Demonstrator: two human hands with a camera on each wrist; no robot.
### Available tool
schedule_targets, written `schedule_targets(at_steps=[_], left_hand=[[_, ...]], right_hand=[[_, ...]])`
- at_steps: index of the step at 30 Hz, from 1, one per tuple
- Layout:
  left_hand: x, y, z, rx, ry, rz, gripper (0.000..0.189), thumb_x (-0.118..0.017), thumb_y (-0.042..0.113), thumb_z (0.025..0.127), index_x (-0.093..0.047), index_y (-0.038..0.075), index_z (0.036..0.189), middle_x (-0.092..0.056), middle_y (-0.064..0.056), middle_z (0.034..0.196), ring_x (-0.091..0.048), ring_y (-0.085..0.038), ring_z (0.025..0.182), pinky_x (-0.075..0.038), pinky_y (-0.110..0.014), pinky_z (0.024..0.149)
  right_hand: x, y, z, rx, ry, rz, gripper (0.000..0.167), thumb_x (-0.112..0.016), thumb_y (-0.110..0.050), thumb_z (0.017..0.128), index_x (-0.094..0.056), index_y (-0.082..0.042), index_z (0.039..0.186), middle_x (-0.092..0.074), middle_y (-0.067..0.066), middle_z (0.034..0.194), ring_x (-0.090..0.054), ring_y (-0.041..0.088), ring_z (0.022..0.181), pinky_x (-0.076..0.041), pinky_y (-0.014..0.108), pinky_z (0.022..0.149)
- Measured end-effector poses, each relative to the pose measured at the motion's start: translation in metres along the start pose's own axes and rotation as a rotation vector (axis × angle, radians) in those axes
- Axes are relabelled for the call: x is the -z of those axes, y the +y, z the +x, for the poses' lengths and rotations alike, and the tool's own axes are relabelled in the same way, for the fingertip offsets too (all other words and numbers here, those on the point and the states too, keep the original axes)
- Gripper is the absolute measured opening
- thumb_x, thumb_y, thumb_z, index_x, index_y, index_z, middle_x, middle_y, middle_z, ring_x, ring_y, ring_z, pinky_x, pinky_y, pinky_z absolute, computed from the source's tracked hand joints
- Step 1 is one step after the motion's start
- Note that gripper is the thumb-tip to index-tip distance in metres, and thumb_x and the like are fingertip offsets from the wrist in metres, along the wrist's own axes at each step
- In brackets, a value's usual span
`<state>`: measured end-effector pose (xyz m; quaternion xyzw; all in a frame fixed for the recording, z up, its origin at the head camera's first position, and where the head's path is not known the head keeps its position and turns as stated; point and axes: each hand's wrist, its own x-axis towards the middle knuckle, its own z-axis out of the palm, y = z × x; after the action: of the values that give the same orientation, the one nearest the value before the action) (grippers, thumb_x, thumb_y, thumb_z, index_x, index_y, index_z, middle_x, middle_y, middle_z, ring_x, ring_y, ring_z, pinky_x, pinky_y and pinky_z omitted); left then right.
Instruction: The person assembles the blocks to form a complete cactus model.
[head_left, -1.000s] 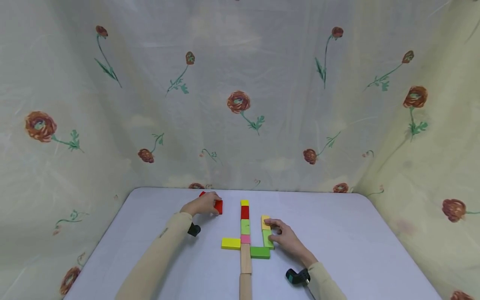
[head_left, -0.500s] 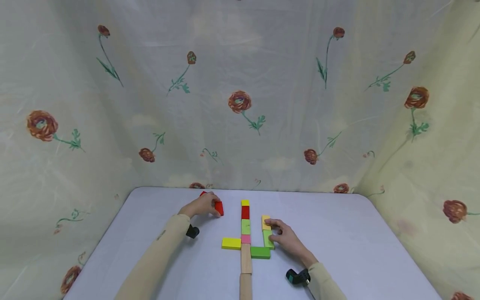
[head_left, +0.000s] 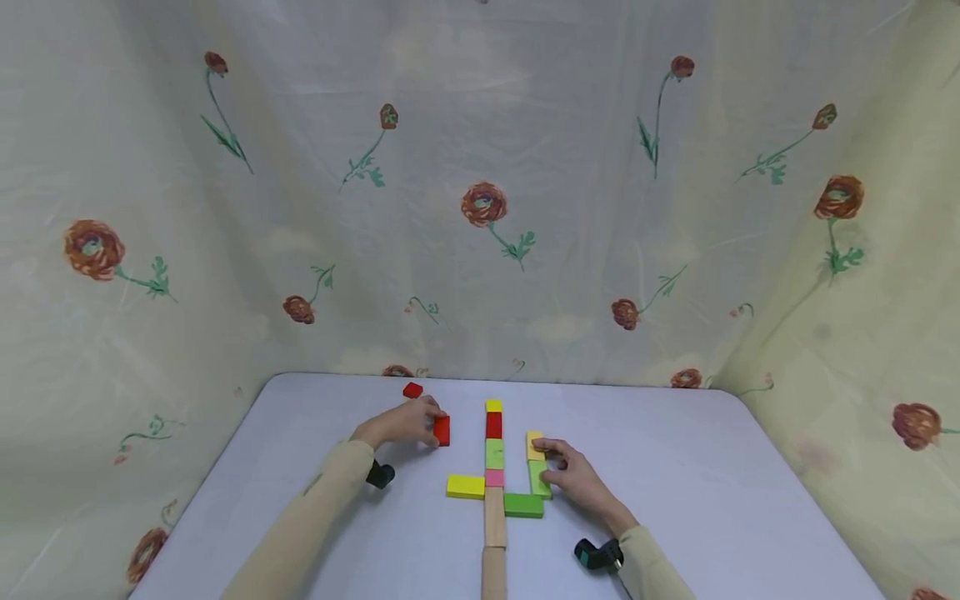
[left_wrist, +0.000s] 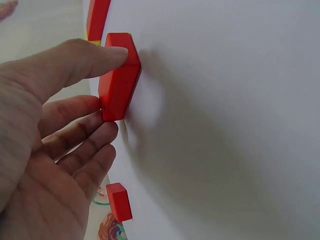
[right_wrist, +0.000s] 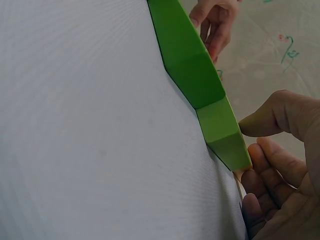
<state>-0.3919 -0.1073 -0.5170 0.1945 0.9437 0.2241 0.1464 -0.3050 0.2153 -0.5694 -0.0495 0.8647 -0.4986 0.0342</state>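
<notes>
In the head view my left hand [head_left: 405, 422] pinches a red block [head_left: 442, 431] left of the central row. The left wrist view has the thumb on the top of this red block [left_wrist: 119, 77] and the fingertips at its lower end. A smaller red block [head_left: 412, 390] lies beyond that hand. On the right, my right hand [head_left: 579, 479] rests with loosely bent fingers at an orange-yellow block [head_left: 534, 446] and a light green block [head_left: 538, 478], which lie end to end. Its thumb touches the light green block's edge [right_wrist: 220, 122].
The central row has plain wooden blocks [head_left: 494, 518], a pink block [head_left: 494, 477], a light green block [head_left: 494, 454], a red block [head_left: 493, 425] and a yellow end block [head_left: 493, 406]. A yellow block [head_left: 466, 487] branches left, a green block [head_left: 523, 505] right. Floral cloth [head_left: 555, 208] hangs behind.
My left hand has brought the red block slightly nearer to me, uncovering more of the small red block behind it. The right hand has stayed in place against the blocks.
</notes>
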Motion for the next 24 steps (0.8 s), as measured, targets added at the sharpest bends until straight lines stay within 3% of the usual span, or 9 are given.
schedule_targets(at_steps=[16,24], left_hand=[[-0.012,0.016,-0.025,-0.076,-0.07,0.012,0.052,-0.081,0.024,0.078,-0.065,0.017,0.126,-0.057,-0.001,0.124,-0.052,-0.016,0.108,-0.054,-0.032,0.09],[-0.018,0.019,-0.032,-0.067,-0.065,0.021,0.053,-0.083,0.024,0.075,-0.066,0.019,0.125,-0.058,-0.001,0.123,-0.052,-0.016,0.11,-0.054,-0.033,0.089]], right_hand=[[0.0,-0.001,0.001,-0.007,-0.019,0.002,0.051,-0.067,-0.004,0.081,-0.057,-0.017,0.13,-0.055,0.004,0.134,-0.048,0.023,0.118,-0.039,0.044,0.102],[-0.001,-0.002,0.0,-0.016,-0.016,0.006,0.051,-0.067,-0.004,0.081,-0.057,-0.018,0.13,-0.055,0.003,0.134,-0.048,0.022,0.12,-0.039,0.045,0.103]])
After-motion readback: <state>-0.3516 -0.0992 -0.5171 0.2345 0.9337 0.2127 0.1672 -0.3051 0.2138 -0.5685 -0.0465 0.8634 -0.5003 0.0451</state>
